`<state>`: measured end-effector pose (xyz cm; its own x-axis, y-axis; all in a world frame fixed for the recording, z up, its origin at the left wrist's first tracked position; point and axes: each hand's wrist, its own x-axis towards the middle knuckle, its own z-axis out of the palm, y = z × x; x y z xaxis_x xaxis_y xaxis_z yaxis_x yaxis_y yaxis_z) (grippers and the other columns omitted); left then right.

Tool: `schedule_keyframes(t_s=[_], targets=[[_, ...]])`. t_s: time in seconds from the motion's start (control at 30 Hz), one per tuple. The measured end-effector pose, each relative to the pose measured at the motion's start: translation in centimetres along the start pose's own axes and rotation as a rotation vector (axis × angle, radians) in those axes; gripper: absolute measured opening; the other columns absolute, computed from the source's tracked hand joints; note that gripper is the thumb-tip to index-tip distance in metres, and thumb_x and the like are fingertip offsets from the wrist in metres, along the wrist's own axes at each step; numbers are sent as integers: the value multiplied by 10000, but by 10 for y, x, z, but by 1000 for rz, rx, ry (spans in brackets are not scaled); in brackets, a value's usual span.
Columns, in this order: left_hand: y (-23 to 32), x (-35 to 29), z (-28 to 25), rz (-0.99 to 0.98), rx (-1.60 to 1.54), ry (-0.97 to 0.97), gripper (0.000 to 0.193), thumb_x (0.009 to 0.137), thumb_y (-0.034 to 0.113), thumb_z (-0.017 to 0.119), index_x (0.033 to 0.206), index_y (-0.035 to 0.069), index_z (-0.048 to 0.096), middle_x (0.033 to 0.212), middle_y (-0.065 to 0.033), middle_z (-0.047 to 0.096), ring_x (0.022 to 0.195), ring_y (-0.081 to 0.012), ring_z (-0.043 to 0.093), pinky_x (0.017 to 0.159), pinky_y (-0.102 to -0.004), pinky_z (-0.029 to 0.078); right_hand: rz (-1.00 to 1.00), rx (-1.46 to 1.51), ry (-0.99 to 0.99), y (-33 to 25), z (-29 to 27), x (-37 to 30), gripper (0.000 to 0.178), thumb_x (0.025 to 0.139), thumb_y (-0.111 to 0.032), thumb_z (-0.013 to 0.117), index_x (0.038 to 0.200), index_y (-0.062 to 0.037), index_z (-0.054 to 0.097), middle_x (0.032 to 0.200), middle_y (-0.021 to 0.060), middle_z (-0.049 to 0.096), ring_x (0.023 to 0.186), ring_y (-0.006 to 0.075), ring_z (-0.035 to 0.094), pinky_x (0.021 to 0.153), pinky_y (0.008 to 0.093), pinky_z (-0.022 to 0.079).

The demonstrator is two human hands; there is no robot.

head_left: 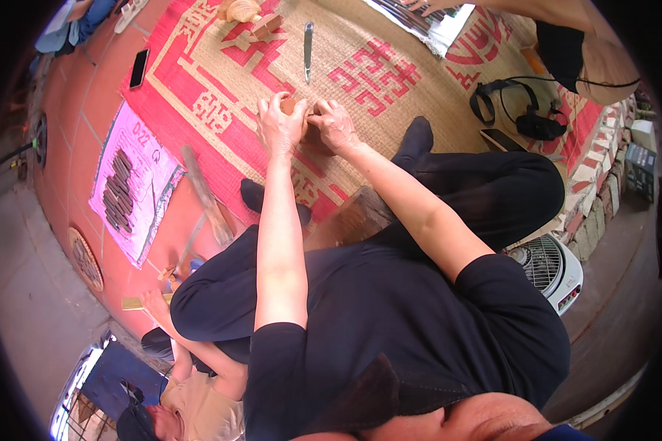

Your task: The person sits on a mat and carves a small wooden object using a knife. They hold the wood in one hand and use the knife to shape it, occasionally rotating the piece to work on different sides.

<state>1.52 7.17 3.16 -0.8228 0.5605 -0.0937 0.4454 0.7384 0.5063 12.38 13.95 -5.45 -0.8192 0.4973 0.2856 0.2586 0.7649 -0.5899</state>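
Over the woven mat my left hand is closed with its fingers around a small brown lump. My right hand is closed against the same lump from the other side, its thumb and fingertips pinched close to the left thumb. The fingers cover much of the lump, so its full shape and material cannot be made out. Just beyond both hands a knife lies on the mat, pointing toward me. Farther off, a tan lump and a brown block-like piece rest together.
A red-and-straw mat lies before me. Leftward are a phone, a pink sheet bearing dark sticks, and a wooden club. Co-workers sit at lower left and upper right. Black headphones and a fan are rightward.
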Motion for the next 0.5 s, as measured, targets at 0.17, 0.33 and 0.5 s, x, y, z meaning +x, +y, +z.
schedule_keyframes(t_s=[0.17,0.33,0.5], targets=[[-2,6,1,-21,-38,22,404,718,420,688,1030,169,644,1038,-108,551,988,-317,575,825,-432,479,-150,27,-19,-5,-13,-19,118,714,-123,589,769,-128,693,911,78,547,901,269,546,772,386,472],[-9,7,3,-40,-42,26,415,722,437,680,1039,172,644,1051,-108,554,988,-311,577,828,-430,479,89,62,19,5,-4,-12,128,710,-102,589,788,-129,687,897,71,554,895,274,547,753,384,480],[-4,3,1,-27,-13,26,416,725,437,679,1046,175,643,1048,-101,553,990,-309,576,832,-430,477,-36,25,47,-5,1,-15,80,695,-92,588,742,-108,651,864,71,537,861,273,538,752,373,478]])
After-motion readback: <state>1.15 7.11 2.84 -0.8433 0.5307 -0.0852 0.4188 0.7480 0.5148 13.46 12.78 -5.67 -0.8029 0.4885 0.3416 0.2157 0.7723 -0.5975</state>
